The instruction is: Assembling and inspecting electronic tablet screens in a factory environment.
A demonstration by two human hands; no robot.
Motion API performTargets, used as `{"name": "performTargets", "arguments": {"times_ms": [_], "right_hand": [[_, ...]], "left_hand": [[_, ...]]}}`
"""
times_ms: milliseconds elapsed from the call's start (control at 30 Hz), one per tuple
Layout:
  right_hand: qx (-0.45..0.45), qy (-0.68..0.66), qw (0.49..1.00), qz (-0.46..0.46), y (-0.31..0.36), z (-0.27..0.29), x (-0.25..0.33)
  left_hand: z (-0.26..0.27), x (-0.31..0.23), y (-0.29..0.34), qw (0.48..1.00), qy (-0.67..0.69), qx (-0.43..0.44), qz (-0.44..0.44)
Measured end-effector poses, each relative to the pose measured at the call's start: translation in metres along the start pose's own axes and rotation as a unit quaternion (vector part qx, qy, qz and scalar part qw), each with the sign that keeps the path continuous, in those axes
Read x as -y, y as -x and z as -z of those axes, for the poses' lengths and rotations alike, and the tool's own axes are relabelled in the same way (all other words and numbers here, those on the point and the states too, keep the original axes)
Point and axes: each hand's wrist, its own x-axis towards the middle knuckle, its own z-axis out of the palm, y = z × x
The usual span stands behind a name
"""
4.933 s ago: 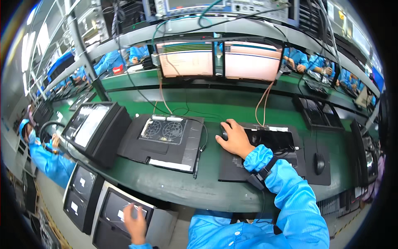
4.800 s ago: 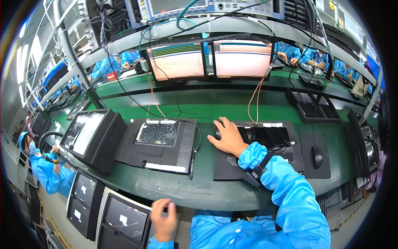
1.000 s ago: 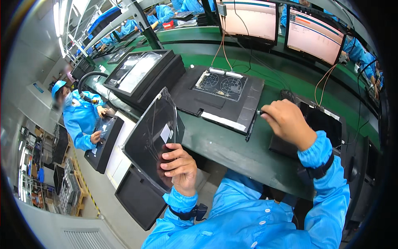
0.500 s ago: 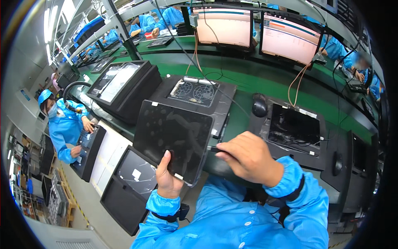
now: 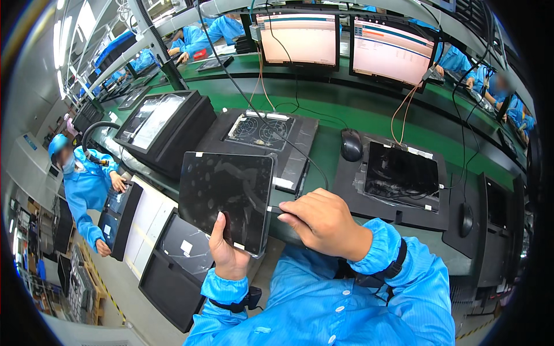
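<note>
One black tablet (image 5: 225, 187), centre of the frame, tilted, gripped by the left hand (image 5: 229, 260), thumb (image 5: 218, 226) on its front, rest of the grip hidden behind. One cable plug (image 5: 273, 210), at the tablet's right edge, pinched between closed fingers (image 5: 300, 209) of the right hand (image 5: 326, 222). One black mouse (image 5: 351, 145), right of centre.

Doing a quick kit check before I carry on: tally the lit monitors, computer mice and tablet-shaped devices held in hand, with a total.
Left lit monitor and right lit monitor: 2
Left mouse and right mouse: 2
Tablet-shaped device held in the left hand: 1
Total: 5
</note>
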Motion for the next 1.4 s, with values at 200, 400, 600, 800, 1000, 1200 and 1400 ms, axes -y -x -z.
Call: {"name": "performTargets", "arguments": {"times_ms": [200, 400, 600, 800, 1000, 1200, 1400], "right_hand": [[0.015, 0.019, 1.000, -0.006, 0.001, -0.003, 0.002], [0.091, 0.041, 0.995, -0.016, -0.004, -0.005, -0.003], [0.181, 0.187, 0.963, -0.067, -0.005, -0.013, -0.040], [0.119, 0.214, 0.970, 0.005, -0.006, -0.045, -0.083], [0.126, 0.259, 0.957, 0.034, -0.020, -0.059, -0.133], [0.164, 0.254, 0.953, 0.019, -0.011, -0.067, -0.152], [0.175, 0.196, 0.964, -0.049, -0.009, -0.073, -0.154]], "left_hand": [[0.001, -0.001, 0.001, 1.000, -0.005, 0.000, 0.005], [0.004, 0.000, -0.011, 0.998, -0.061, -0.006, 0.021], [0.019, 0.012, -0.079, 0.986, -0.127, 0.011, 0.110], [0.002, 0.043, -0.166, 0.968, -0.146, 0.058, 0.196], [-0.014, 0.040, -0.207, 0.951, -0.160, 0.081, 0.252], [0.000, -0.030, -0.201, 0.595, -0.795, 0.107, -0.037], [0.040, -0.048, -0.258, 0.426, -0.872, 0.181, -0.159]]}}
